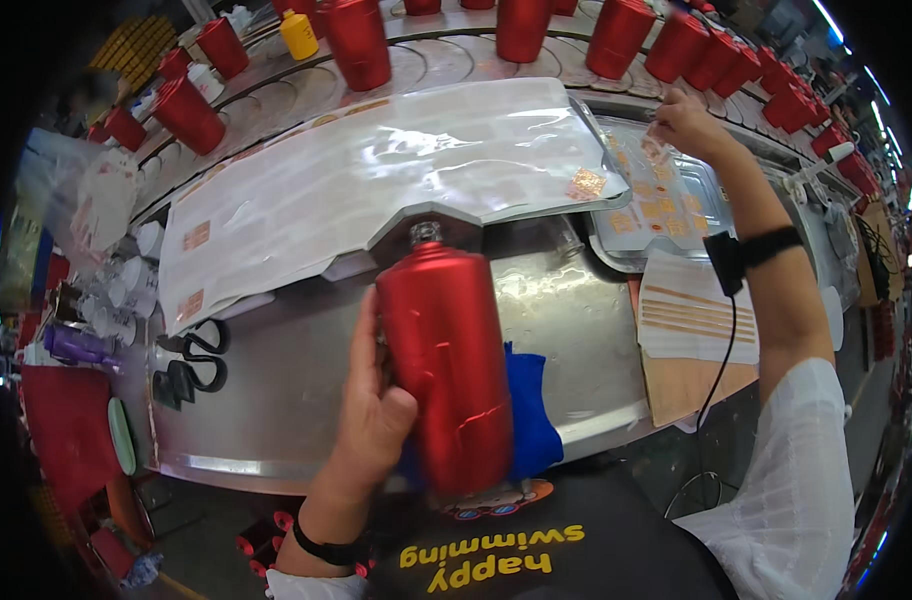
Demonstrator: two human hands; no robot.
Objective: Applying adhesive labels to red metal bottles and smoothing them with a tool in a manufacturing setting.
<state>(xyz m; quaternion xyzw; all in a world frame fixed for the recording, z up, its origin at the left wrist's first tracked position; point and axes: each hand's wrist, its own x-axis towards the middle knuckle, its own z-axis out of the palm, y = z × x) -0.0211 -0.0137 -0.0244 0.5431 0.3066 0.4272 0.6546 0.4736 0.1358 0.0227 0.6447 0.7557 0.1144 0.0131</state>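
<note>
My left hand (pixel 376 420) is closed around a glossy red bottle (pixel 446 370), which has a narrow threaded neck and stands nearly upright before me. Its far side and some of my fingers are hidden. At the upper right, my right hand (pixel 686 122) is pinched over the far edge of a tray (pixel 601 240). Small orange-gold printed decals (pixel 661 205) lie in the tray. Whatever is between those fingertips is too small to make out. Left of the tray, a large white sheet (pixel 376 170) with a few orange printed patches covers much of the metal table (pixel 276 400).
Behind the table, a conveyor (pixel 436 62) carries several red bottles (pixel 521 28) and a yellow bottle (pixel 298 35). Black-handled scissors (pixel 204 345) lie at left. A blue cloth (pixel 536 415) is behind the held bottle. Paper with gold strips (pixel 691 310) lies below the tray.
</note>
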